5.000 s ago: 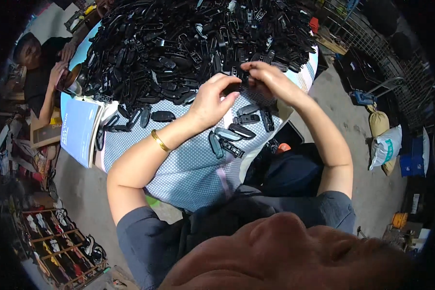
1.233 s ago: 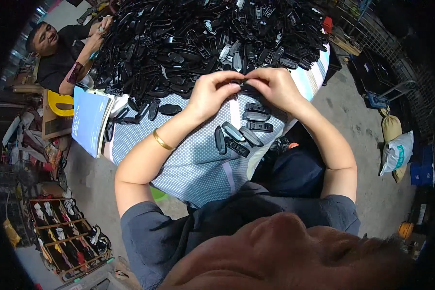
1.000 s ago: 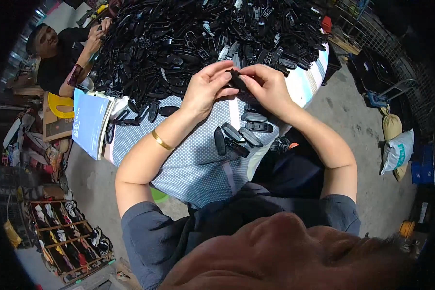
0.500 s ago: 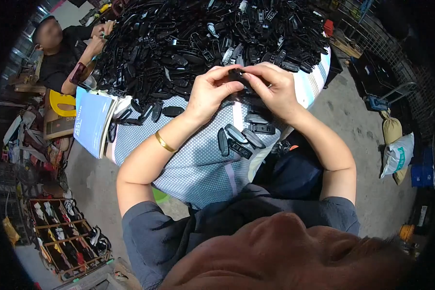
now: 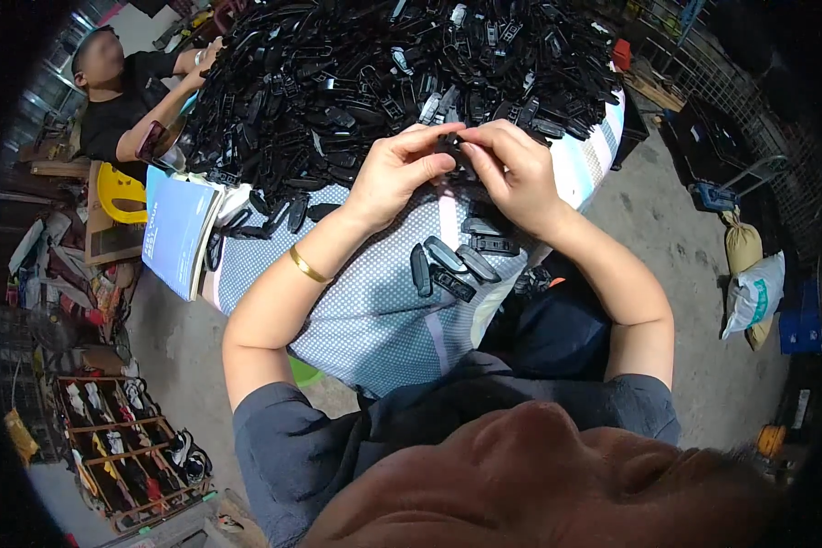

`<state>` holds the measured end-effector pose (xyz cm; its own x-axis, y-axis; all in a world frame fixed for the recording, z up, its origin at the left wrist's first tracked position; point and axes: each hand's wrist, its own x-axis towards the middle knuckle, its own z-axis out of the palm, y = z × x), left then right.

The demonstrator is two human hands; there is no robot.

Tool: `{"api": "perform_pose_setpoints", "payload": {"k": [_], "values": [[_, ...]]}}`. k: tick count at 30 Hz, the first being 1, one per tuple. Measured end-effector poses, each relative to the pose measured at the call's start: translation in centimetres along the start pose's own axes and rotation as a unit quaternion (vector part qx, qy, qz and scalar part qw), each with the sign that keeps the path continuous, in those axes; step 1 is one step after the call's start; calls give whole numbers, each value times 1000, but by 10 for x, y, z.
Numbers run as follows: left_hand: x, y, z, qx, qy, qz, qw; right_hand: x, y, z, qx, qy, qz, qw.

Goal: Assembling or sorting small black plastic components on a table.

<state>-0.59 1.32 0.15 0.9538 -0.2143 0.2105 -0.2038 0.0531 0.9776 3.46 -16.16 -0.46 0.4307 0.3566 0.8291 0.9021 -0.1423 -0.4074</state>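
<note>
Over the near edge of a big heap of black plastic casings (image 5: 338,119), my two hands meet around one small black plastic part (image 5: 449,143). My left hand (image 5: 389,175) pinches it between thumb and fingers from the left. From the other side my right hand (image 5: 521,172) grips it with thumb and forefinger. Fingers cover much of the part, so its exact kind cannot be made out. Closer to me, several separate oblong casings (image 5: 444,254) in black and dark grey lie on the patterned cloth (image 5: 365,320).
At the left edge of the cloth lies a blue-covered book (image 5: 178,233). Beyond it a co-worker (image 5: 123,100) reaches into the heap, beside a yellow plastic seat (image 5: 121,194). A divided rack (image 5: 128,447) stands low on the left; sacks (image 5: 753,288) rest on the floor at right.
My fingers have shifted slightly around the black part, which both hands still grip. At the left, the co-worker's hands and arms have moved up, farther along the heap.
</note>
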Motion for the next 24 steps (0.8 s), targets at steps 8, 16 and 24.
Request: {"api": "perform_pose_setpoints", "payload": {"k": [8,16,24], "values": [[-2,-6,2,-19,67,-8,998,2,1,1,-56,-22,-30,998],[-1,-7,6,-89,83,0,993,2,-5,4,-67,-31,-7,997],[0,5,-4,-16,16,57,998,3,-2,-1,102,-171,191,961]]}}
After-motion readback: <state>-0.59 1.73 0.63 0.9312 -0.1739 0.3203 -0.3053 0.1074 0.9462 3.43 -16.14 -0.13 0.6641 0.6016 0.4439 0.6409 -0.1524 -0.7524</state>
